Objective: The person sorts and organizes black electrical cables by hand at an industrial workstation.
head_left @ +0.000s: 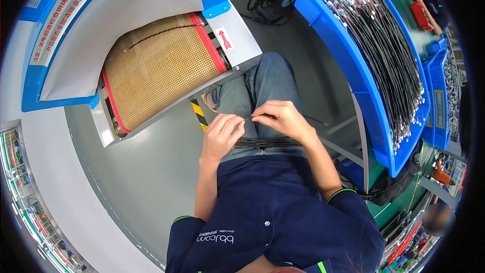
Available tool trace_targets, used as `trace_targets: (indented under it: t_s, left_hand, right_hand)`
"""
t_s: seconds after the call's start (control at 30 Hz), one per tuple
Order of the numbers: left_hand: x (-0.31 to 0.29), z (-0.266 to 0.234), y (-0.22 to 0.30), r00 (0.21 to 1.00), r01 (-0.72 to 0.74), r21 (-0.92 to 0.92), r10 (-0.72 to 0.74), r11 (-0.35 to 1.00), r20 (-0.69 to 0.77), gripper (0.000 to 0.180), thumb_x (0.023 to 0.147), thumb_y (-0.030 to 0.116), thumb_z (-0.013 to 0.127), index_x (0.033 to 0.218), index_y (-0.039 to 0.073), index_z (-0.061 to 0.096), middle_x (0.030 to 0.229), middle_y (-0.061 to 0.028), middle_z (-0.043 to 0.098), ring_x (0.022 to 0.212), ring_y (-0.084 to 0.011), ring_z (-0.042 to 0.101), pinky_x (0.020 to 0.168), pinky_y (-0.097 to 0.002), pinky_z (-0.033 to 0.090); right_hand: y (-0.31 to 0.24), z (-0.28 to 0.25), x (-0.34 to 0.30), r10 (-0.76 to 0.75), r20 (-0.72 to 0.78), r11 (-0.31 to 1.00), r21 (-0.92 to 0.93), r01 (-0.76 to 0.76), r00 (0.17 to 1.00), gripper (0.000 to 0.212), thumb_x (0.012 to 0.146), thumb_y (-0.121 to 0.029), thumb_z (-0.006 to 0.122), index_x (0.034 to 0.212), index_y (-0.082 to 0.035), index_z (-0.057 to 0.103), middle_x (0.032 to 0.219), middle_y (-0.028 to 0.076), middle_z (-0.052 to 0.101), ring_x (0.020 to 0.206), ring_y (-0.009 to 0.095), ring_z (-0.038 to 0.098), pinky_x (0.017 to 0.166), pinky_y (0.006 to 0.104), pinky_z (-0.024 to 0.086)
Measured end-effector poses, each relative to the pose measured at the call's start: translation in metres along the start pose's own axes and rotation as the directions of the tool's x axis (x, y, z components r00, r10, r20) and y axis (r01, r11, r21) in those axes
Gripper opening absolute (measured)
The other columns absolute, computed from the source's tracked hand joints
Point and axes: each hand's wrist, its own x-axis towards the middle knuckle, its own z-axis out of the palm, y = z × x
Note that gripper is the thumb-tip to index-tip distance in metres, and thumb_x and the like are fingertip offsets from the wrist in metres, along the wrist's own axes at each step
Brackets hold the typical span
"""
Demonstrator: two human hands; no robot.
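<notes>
My left hand (222, 132) and my right hand (284, 119) are close together above my lap, each in a pinch. A thin black cable (248, 119) spans the small gap between their fingertips. Beyond the right hand a thin dark cable end (316, 120) sticks out, perhaps part of the same cable. Across my thighs, just below the hands, lies a bundle of black cables (268, 143). The fingers hide most of what they grip.
Ahead on the left, a machine has a tan mesh conveyor belt (161, 71) with red edges; one dark cable (164, 31) lies on it. To the right, a large blue bin (348, 71) holds many black cables with white connectors. A table leg (361, 126) stands beside my right arm.
</notes>
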Motion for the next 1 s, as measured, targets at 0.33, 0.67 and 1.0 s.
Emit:
trace_targets:
  t_s: [0.33,0.67,1.0]
  left_hand:
    - [0.001,0.0,-0.002,0.999,0.012,-0.022,-0.013,1.0,-0.046,0.019,0.068,-0.004,0.074,0.084,0.003,0.066,0.08,-0.0075,0.066,0.069,-0.0211,0.063,0.06,-0.0301,0.05]
    - [-0.004,0.0,-0.007,0.996,0.032,-0.017,-0.034,0.999,-0.082,0.021,0.068,-0.005,0.072,0.086,0.002,0.064,0.083,-0.0074,0.066,0.073,-0.0226,0.064,0.062,-0.0317,0.051]
    - [-0.008,-0.026,-0.027,0.992,0.12,0.15,-0.111,0.981,-0.068,0.014,0.072,-0.004,0.071,0.083,0.002,0.065,0.08,-0.0074,0.066,0.073,-0.0206,0.062,0.062,-0.0295,0.05]
  right_hand:
    - [0.003,-0.002,0.001,-0.041,-0.045,0.999,-0.026,0.04,0.998,0.012,0.078,-0.008,0.072,0.086,0.0,0.068,0.08,0.01,0.067,0.072,0.024,0.064,0.062,0.0325,0.051]
    - [0.005,-0.001,-0.001,-0.102,-0.061,0.995,-0.022,0.1,0.993,0.014,0.077,-0.004,0.07,0.092,-0.002,0.071,0.082,0.011,0.067,0.073,0.025,0.064,0.063,0.0334,0.051]
    - [0.016,-0.024,-0.002,0.032,-0.046,0.979,-0.2,-0.04,0.998,0.013,0.081,-0.017,0.068,0.085,-0.005,0.066,0.077,0.008,0.065,0.074,0.025,0.063,0.068,0.0354,0.051]
